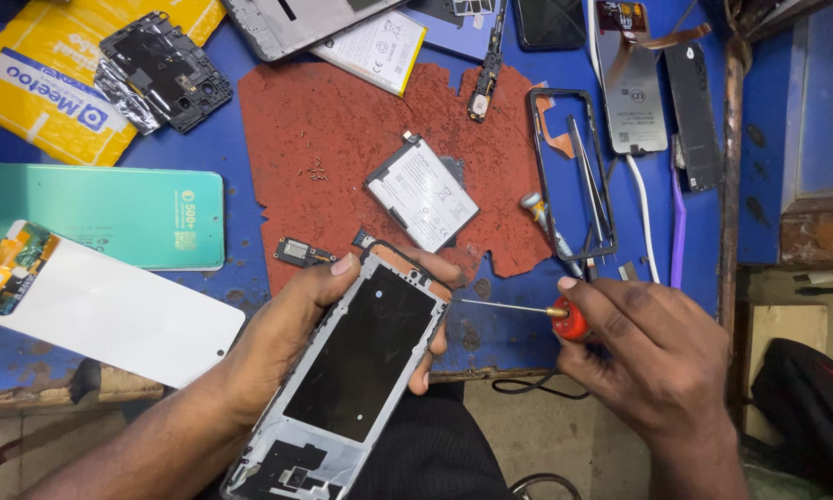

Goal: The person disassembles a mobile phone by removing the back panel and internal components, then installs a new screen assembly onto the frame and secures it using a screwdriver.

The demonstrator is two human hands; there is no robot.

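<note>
While held: the phone frame (361,361) lies tilted in the left hand, its top end over the front edge of the bench (204,148) and its lower end toward the person.
Left hand (287,343): closed around the frame; thumb on the left rail near the top, fingertips wrapped over the right rail.
Right hand (648,352): closed on the screwdriver (528,310), gripping its red handle; forefinger laid along the top of the handle.
Screwdriver: near level, thin shaft pointing left; tip at the frame's upper right edge, contact cannot be told.
Frame: open side up, dark centre panel, silver rails, black board parts at the lower end.
Mat (342,120): red, ragged, on the blue bench, just beyond the frame.
Battery (423,192): white, flat on the mat, well above the frame's top.
Screws (316,169): small cluster on the mat, left of the battery.
Small module (301,252): on the bench at the mat's lower left edge, near the left thumb.
Tweezers (588,176): inside an empty black bezel (569,171), right of the mat.
Back cover (97,218): green, flat on the bench, far left.
White panel (111,306): below the green cover, overhanging the bench edge.
</note>
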